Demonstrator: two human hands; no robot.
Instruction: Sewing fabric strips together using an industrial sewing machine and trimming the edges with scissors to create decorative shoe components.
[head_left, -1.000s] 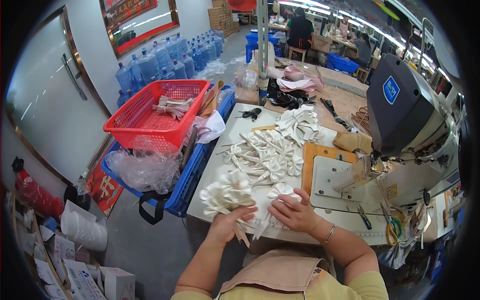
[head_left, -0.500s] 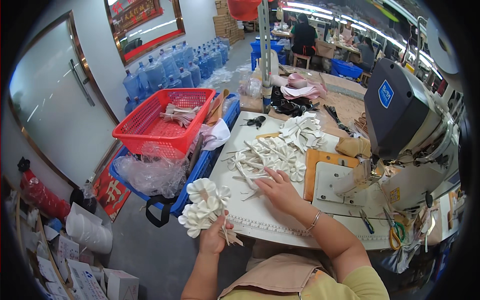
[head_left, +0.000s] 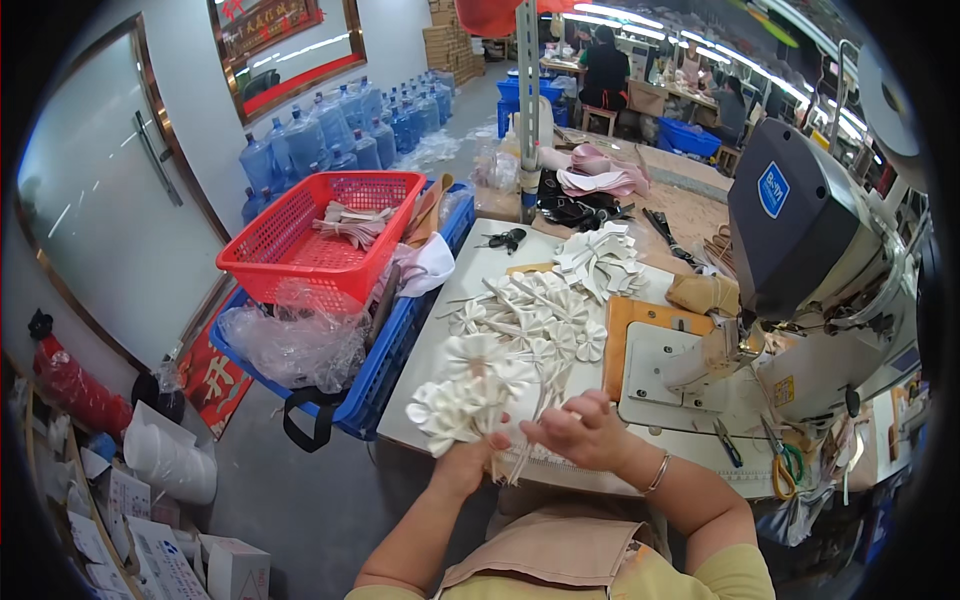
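My left hand (head_left: 468, 462) grips a bunch of white flower-shaped pieces (head_left: 462, 400) with thin tails, over the table's near edge. Close beside it, my right hand (head_left: 582, 432) has curled fingers, the fingertips at the long tails of another white flower piece (head_left: 543, 385). Its fingers partly hide where they meet the tails. Beyond both hands, a pile of similar white flower pieces (head_left: 530, 310) lies on the white tabletop (head_left: 410, 385). A second heap of white pieces (head_left: 602, 258) lies behind that pile.
A sewing machine (head_left: 790, 230) stands at the right, with snips (head_left: 728, 443) and scissors (head_left: 783, 462) near it. At the left, a red basket (head_left: 300, 235) sits on a blue crate (head_left: 365, 385). A metal post (head_left: 528, 110) rises behind the table. Several people work far back.
My right hand has drawn back from the pile toward me, its fingers now curled at a flower's tails. My left hand has moved right with its bunch, over the table edge.
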